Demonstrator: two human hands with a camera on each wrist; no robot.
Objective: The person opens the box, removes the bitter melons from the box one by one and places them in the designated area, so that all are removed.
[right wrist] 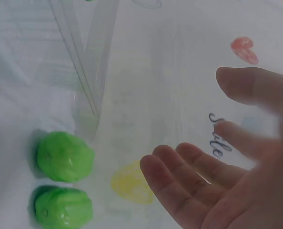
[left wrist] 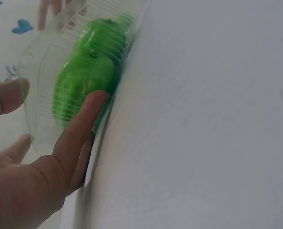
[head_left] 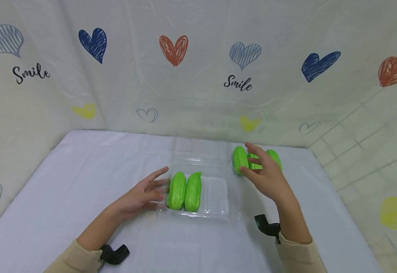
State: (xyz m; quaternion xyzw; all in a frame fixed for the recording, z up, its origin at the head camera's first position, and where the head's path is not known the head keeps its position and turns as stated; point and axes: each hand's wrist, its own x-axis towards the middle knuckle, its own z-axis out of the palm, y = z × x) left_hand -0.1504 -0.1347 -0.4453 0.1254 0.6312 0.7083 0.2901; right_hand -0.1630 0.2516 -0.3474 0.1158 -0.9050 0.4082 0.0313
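Note:
A clear plastic clamshell box (head_left: 215, 195) lies with its lid (head_left: 200, 149) folded back on the table. Two glossy green elongated gourd-like pieces (head_left: 176, 191) lie side by side in its left half. My left hand (head_left: 143, 196) is at the box's left side, its extended fingers touching the clear wall (left wrist: 44, 105). Right of the lid, three more green pieces (head_left: 240, 159) stand in a row, partly hidden by my right hand (head_left: 269, 178). That hand hovers over them, fingers spread and slightly bent; in the right wrist view nothing is between its fingers (right wrist: 165, 183).
A white cloth covers the table (head_left: 92, 170). Behind it hangs a pale curtain (head_left: 198, 87) printed with hearts and "Smile". Each wrist wears a black camera mount (head_left: 114, 254).

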